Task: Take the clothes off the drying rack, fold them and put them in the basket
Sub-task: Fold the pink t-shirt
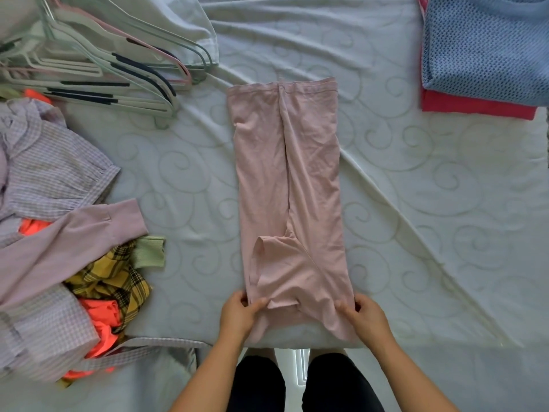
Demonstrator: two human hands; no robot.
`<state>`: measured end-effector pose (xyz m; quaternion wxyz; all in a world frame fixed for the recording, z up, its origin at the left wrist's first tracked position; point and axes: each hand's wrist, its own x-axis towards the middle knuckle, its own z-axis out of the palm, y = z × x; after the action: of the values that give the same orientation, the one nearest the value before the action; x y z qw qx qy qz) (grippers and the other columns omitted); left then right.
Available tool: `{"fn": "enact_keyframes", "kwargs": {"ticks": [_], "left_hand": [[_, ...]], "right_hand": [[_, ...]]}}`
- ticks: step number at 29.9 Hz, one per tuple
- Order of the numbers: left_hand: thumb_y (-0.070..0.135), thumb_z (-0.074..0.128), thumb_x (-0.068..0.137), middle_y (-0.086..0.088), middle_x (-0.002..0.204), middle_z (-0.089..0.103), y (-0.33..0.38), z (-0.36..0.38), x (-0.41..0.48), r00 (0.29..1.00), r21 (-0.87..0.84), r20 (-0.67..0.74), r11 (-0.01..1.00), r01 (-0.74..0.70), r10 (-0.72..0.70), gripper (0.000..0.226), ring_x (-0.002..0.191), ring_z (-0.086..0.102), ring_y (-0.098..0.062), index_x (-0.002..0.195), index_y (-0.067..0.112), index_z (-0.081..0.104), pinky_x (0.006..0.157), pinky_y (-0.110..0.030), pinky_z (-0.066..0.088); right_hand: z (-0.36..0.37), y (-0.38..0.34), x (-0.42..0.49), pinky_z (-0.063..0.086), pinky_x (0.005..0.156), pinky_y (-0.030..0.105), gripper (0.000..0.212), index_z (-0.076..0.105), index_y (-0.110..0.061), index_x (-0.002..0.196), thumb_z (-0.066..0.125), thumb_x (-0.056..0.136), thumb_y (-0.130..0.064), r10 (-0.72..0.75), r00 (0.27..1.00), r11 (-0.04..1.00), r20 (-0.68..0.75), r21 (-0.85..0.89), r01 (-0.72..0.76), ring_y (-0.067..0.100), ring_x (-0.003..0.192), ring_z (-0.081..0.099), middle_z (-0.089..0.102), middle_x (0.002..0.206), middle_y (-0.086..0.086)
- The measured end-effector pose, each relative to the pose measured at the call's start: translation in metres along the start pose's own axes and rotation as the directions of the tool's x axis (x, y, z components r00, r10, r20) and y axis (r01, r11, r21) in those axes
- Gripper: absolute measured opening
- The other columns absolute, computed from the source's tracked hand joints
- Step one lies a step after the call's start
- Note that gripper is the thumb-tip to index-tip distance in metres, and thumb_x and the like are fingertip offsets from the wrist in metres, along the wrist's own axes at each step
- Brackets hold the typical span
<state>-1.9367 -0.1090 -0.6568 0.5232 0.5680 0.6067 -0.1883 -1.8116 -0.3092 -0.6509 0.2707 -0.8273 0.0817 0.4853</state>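
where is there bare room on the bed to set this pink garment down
Widest bare patch of pale swirl-patterned bedsheet: right of the long pink garment, below the folded blue knit top on a red garment. A narrower strip runs between the pink garment and the heap of unfolded clothes. Crowded: far left, under the plastic hangers.

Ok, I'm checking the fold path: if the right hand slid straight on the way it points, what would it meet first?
The right hand pinches the pink garment at its near corner and points up and inward, so it would most likely run onto that same cloth first.
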Motion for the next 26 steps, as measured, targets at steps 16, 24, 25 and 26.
{"fn": "enact_keyframes", "kwargs": {"ticks": [16,24,25,26], "left_hand": [[0.037,0.039,0.093,-0.011,0.108,0.064,0.229,-0.093,0.048,0.89,-0.782,0.238,0.62,-0.062,0.39,0.041,0.101,0.061,-0.02,0.111,0.004,0.056,0.086,-0.031,0.053],[0.032,0.066,0.083,-0.01,0.09,0.055,0.158,-0.03,0.115,0.967,-0.081,-0.188,0.979,-0.188,0.17,0.038,0.082,0.051,-0.019,0.103,0.0,0.056,0.069,-0.031,0.041],[0.03,0.068,0.082,-0.01,0.094,0.058,0.153,-0.023,0.111,0.97,-0.101,-0.173,0.976,-0.191,0.171,0.04,0.084,0.053,-0.02,0.105,0.0,0.055,0.073,-0.032,0.043],[0.031,0.07,0.08,-0.011,0.095,0.06,0.151,-0.017,0.108,0.972,-0.103,-0.156,0.975,-0.195,0.178,0.042,0.085,0.054,-0.021,0.104,0.0,0.056,0.076,-0.035,0.045]], "right_hand": [[-0.115,-0.249,0.076,0.037,0.038,0.014,0.037,0.055,-0.004,0.096,0.034,0.098,-0.035,-0.231,0.954,0.523,0.189,0.851,-0.042,0.007,0.048,0.054,0.058,0.079,0.007],[-0.054,-0.191,0.119,0.027,0.051,0.025,0.025,0.044,-0.017,0.067,0.058,0.084,-0.029,-0.133,0.988,0.969,-0.082,0.198,0.147,0.016,0.06,0.038,0.04,0.066,0.0],[-0.048,-0.181,0.119,0.03,0.055,0.026,0.021,0.045,-0.016,0.073,0.06,0.083,-0.026,-0.142,0.983,0.969,-0.114,0.185,0.162,0.016,0.065,0.04,0.042,0.069,-0.001],[-0.044,-0.176,0.117,0.035,0.061,0.027,0.017,0.047,-0.014,0.082,0.061,0.083,-0.023,-0.142,0.98,0.965,-0.138,0.2,0.168,0.016,0.07,0.045,0.047,0.076,-0.003]]}}
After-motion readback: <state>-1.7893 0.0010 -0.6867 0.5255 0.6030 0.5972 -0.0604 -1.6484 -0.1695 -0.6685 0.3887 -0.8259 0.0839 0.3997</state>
